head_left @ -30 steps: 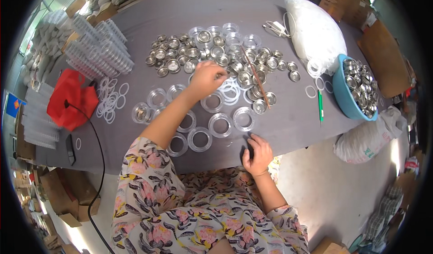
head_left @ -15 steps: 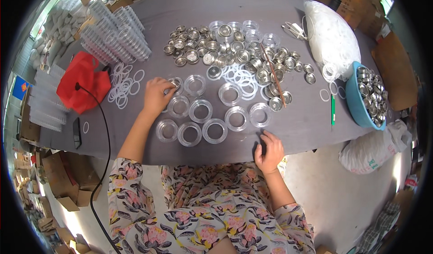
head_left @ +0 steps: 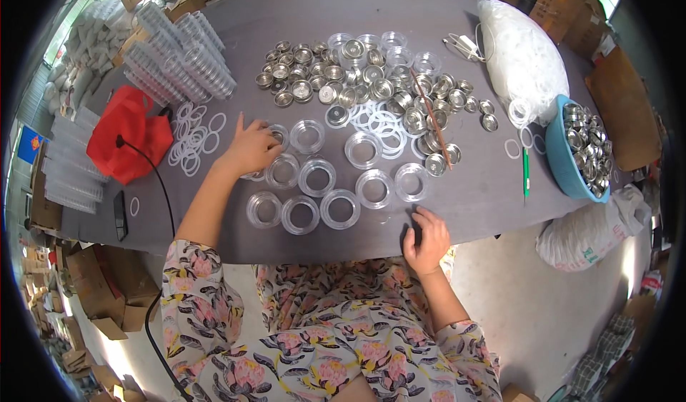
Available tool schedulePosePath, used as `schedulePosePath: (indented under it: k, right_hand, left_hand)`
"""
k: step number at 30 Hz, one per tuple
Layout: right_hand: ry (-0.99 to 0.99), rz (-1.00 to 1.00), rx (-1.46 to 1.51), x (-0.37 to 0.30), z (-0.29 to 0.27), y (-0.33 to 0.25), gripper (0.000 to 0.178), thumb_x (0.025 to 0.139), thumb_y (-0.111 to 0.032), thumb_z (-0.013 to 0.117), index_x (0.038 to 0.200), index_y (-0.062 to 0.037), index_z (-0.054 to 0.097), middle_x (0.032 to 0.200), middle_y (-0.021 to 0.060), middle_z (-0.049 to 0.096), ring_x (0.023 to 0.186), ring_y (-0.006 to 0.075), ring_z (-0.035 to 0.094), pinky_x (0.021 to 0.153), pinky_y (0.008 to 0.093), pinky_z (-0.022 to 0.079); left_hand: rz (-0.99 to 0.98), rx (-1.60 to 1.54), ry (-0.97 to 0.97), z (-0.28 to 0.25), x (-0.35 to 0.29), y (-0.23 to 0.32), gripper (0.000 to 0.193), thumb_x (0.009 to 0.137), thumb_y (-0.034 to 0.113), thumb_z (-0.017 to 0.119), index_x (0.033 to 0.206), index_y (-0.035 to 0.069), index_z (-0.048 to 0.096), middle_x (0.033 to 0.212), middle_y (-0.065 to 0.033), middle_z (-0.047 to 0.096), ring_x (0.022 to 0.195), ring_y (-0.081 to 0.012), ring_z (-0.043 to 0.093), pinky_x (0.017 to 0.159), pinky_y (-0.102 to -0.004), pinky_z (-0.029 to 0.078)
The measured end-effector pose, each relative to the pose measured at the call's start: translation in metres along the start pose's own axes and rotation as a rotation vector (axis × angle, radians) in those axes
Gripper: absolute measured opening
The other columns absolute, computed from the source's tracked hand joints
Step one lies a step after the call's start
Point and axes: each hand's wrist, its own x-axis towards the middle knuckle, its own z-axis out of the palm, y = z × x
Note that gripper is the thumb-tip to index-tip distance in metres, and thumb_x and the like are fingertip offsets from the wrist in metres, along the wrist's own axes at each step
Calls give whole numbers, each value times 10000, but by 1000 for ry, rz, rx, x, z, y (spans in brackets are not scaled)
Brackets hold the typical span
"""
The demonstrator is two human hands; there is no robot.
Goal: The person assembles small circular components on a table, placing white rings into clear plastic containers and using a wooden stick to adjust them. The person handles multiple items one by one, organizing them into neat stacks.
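Clear plastic rings (head_left: 324, 210) lie grouped near the front of the grey table (head_left: 464, 195), between the left hand (head_left: 249, 150) and the right hand (head_left: 427, 241). From my remote station I record one change: a second ago the left hand was over the metal cups (head_left: 301, 90); half a second ago its fingertips were gathered at the upper-left ring; now they stand looser, one finger splayed apart. I judge that the work in hand sits at the left end of the group. Whether that hand holds anything I cannot tell, since its fingertips and palm are partly hidden. The right hand has stayed at the table's front edge, half curled, with nothing visible in it.

Count as I find it: eleven clear rings in the group, two partly covered by the left hand; one brown stick (head_left: 431, 122) across the metal cups; one green pen (head_left: 526, 173); one blue basin (head_left: 564, 166) of further cups; one red cloth (head_left: 125, 145). Metal cups and white flat rings (head_left: 391, 152) overlap too much for an exact figure
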Motion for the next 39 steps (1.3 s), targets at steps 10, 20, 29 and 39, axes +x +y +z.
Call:
schedulePosePath:
  k: [10, 20, 29, 39]
  right_hand:
    - [21, -17, 28, 0, -1, 3, 235, 717, -126, 570, 944, -63, 580, 991, 86, 607, 861, 274, 585, 718, 348, 460]
    - [49, -26, 44, 0, 0, 3, 209, 707, -116, 564, 906, -56, 589, 953, 90, 615, 822, 269, 594, 688, 342, 467]
    - [66, -40, 55, 3, -2, 3, 202, 705, -114, 569, 896, -51, 588, 940, 91, 617, 803, 261, 597, 669, 333, 461]
    - [51, -42, 41, 3, -4, 3, 192, 707, -118, 567, 889, -61, 593, 940, 85, 615, 788, 259, 594, 658, 330, 457]
  left_hand:
    - [351, -257, 243, -4, 83, 76, 233, 685, 191, 693, 884, 87, 631, 914, -69, 579, 914, -260, 517, 831, -386, 397]
    - [66, 52, 229, 11, 124, 101, 441, 582, 158, 727, 983, 77, 561, 931, -92, 542, 948, -268, 528, 794, -379, 434]
    - [370, -317, 191, 15, 130, 104, 173, 666, 43, 628, 817, 125, 652, 860, -54, 579, 936, -249, 537, 789, -383, 447]
    - [434, -272, 120, 17, 132, 93, 290, 643, 79, 693, 922, 123, 630, 911, -73, 548, 894, -275, 526, 796, -383, 433]
